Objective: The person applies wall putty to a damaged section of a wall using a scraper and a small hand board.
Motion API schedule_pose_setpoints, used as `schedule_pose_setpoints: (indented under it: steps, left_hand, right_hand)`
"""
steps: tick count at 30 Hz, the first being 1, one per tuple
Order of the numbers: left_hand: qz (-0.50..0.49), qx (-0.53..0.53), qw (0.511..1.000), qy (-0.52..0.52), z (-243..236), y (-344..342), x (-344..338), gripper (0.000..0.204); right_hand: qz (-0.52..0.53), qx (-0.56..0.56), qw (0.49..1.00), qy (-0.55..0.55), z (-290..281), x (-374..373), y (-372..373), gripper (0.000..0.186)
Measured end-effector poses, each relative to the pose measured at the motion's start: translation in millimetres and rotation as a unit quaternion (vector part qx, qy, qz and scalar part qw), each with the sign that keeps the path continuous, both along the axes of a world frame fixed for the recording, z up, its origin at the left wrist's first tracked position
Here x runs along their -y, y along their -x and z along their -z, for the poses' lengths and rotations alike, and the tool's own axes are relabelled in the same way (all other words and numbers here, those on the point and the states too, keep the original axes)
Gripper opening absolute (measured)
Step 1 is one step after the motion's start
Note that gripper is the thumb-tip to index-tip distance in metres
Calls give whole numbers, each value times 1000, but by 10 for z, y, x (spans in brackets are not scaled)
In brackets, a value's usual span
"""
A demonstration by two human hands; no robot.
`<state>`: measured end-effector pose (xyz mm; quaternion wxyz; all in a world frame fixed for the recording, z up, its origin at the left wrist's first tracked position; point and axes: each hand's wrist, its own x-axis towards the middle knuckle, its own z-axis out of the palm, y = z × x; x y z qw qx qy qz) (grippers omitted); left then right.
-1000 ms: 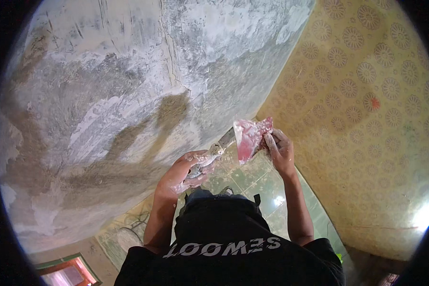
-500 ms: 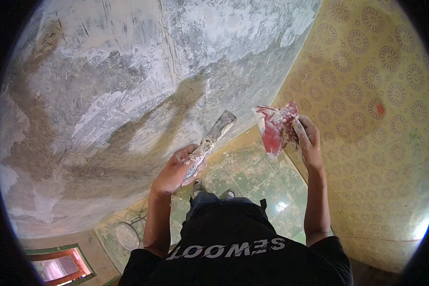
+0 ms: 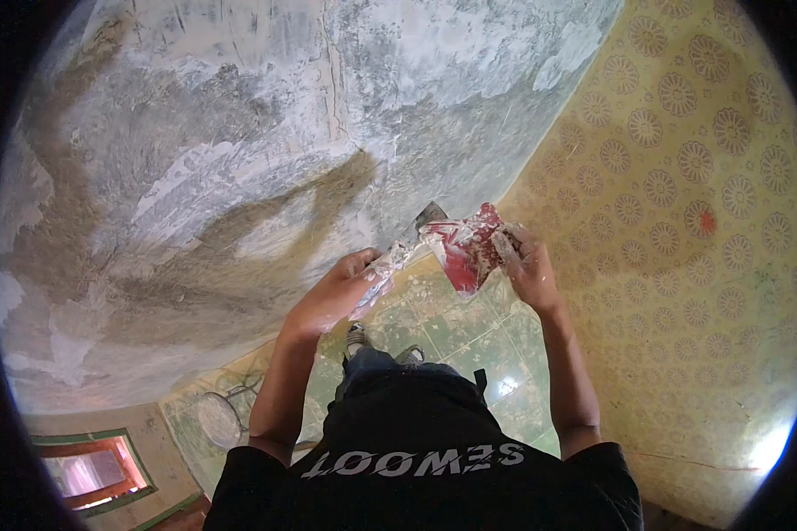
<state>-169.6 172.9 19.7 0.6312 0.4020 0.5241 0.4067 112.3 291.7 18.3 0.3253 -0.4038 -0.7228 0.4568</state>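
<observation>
My left hand (image 3: 336, 292) is closed round the handle of a putty-caked scraper, whose metal blade (image 3: 429, 215) lies partly behind a red flat spreader (image 3: 459, 268). My right hand (image 3: 527, 267) pinches that red spreader by its right side; white putty is smeared over it and over my fingers. The two tools overlap in the view and seem to touch. Behind them is a grey wall (image 3: 239, 115) with patchy white plaster and a crack, my shadow falling across it.
A yellow wall with flower patterns (image 3: 669, 159) meets the grey wall at a corner on the right. My feet stand on green, dusty floor tiles (image 3: 452, 327). A round object (image 3: 212, 416) lies on the floor at lower left, near a low framed opening (image 3: 88, 469).
My hands parted, the red spreader moving up and right, then came together again. Both tools now overlap, with the scraper's blade tip behind the spreader. Each hand still holds its tool.
</observation>
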Motion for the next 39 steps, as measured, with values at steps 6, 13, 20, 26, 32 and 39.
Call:
schedule_pose_setpoints:
  steps: [6,13,20,26,32,39]
  left_hand:
    - [20,-88,996,20,224,-17,-34,34]
    - [18,-111,991,71,639,118,13,28]
    - [1,-25,994,107,1022,-160,-194,23]
    - [-99,70,977,175,1159,-484,-167,18]
    - [-189,31,969,157,1376,-95,-217,15]
    - [-133,-66,981,124,1538,978,-121,16]
  right_hand:
    - [-26,-11,998,-55,329,96,155,17]
    - [-54,5,998,15,823,225,272,22]
    - [-70,-77,988,115,1223,57,26,25]
    - [-49,-225,913,337,1803,-78,-367,23]
    - [40,-387,830,399,2369,-298,-273,29]
    - [72,-435,827,348,2474,-334,883,37]
